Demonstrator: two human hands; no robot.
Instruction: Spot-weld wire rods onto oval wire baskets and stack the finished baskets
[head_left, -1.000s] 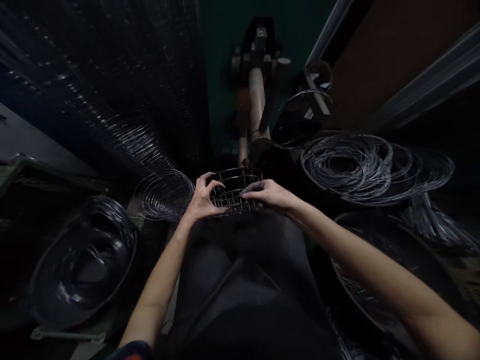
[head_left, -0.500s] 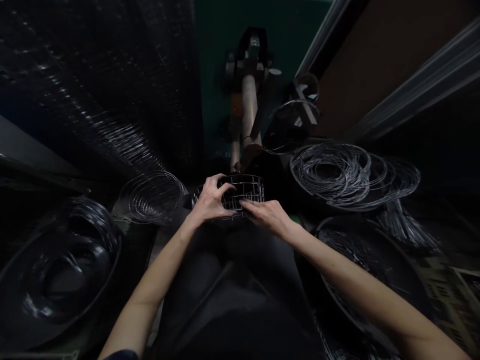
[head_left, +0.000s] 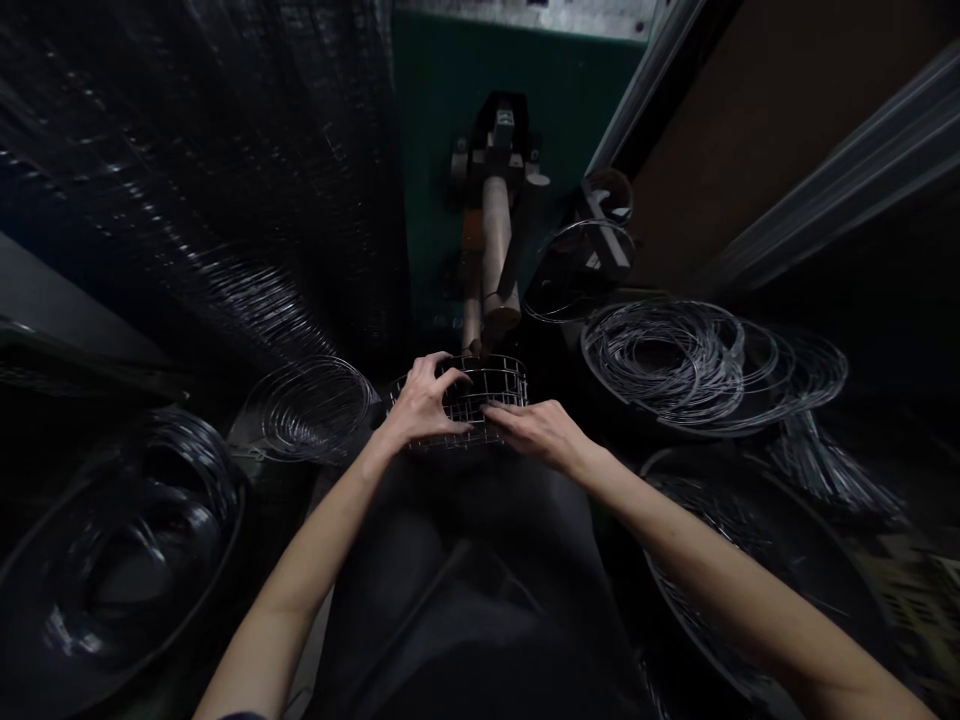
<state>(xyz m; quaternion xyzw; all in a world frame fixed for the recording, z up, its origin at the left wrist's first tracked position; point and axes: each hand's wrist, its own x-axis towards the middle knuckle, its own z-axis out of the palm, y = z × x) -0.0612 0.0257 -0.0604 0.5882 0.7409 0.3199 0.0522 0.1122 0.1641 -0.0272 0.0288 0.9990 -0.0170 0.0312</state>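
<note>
A round wire basket (head_left: 499,380) sits above my lap, its far rim close to the electrode tips of a welding machine (head_left: 499,225). My left hand (head_left: 424,400) curls around the basket's left side, thumb and fingers on its wires. From the right, my right hand (head_left: 536,428) presses its fingers together against the near wires of the basket. Whether the right fingertips also pinch a separate wire is too dark to tell. Part of the basket's left side is hidden behind my left hand.
Wire rings (head_left: 660,355) are heaped in a tub at right, above another tub of short wires (head_left: 705,510). More wire rings (head_left: 311,405) stand at left, near a tub (head_left: 232,540) holding wire coils. Stacked mesh (head_left: 255,290) rises at upper left.
The view has tilted up slightly, so the machine and tubs sit lower in the picture. Both hands keep their grip on the basket, almost unmoved.
</note>
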